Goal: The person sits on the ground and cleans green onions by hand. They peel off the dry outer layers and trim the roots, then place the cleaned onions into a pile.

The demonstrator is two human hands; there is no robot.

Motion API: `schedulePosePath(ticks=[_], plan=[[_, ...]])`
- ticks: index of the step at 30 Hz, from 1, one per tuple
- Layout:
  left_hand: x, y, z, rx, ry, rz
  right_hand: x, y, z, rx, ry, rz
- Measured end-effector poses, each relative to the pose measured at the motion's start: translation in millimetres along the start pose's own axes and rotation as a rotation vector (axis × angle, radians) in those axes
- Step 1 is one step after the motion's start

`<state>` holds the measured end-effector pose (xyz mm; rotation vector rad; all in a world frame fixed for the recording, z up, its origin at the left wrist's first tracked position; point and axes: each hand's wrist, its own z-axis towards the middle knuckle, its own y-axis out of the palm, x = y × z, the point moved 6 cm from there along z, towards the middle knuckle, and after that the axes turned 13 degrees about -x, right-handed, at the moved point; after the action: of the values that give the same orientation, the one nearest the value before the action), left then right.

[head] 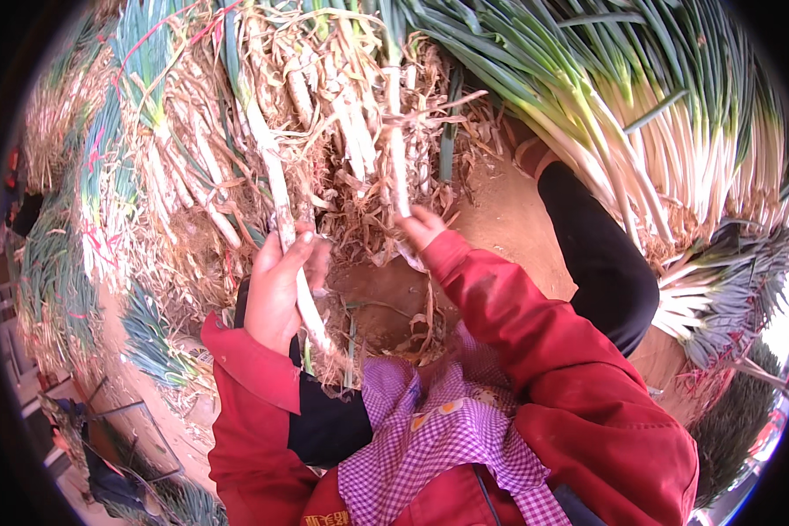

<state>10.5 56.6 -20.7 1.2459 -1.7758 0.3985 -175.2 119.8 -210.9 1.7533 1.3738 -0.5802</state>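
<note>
My left hand [277, 286] grips a long green onion stalk [277, 187] near its lower white part. The thumb lies along the shaft, and the fingers behind it are blurred. Its root end [325, 345] hangs down toward my lap, while the green top reaches up into the pile. My right hand [423, 228] is pinched at the lower end of a second white stalk [396, 154], and a thin pale strip of skin [411, 256] hangs below the fingers. Beyond both hands lies a heap of unpeeled green onions [352, 125] with dry, brown outer leaves.
Cleaned green onions [690, 154] lie in a large row at the right, beyond my bent leg [588, 256]. Smaller onions [690, 302] fan out below them. Bundles with red ties [102, 191] stand at the left. Dry leaf scraps [427, 322] litter the earthen floor [509, 220].
</note>
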Motion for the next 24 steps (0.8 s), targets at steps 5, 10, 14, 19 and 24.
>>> schedulePosePath(ticks=[5, 10, 14, 19, 24], plan=[[-16, 19, 26, -0.069, -0.025, -0.184, -82, 118, -78, -0.436, -0.471, -0.241], [0, 16, 12, -0.174, 0.053, -0.341, -47, 59, -39, -0.871, -0.169, -0.081], [31, 18, -19, -0.16, 0.137, -0.418, -28, -85, 55, 0.367, 0.028, -0.32], [65, 28, -44, -0.322, 0.199, -0.847, -29, -96, 135, 0.494, 0.323, -0.84], [72, 15, -54, -0.296, 0.181, -0.878, -28, -92, 165, 0.618, 0.524, -0.827]])
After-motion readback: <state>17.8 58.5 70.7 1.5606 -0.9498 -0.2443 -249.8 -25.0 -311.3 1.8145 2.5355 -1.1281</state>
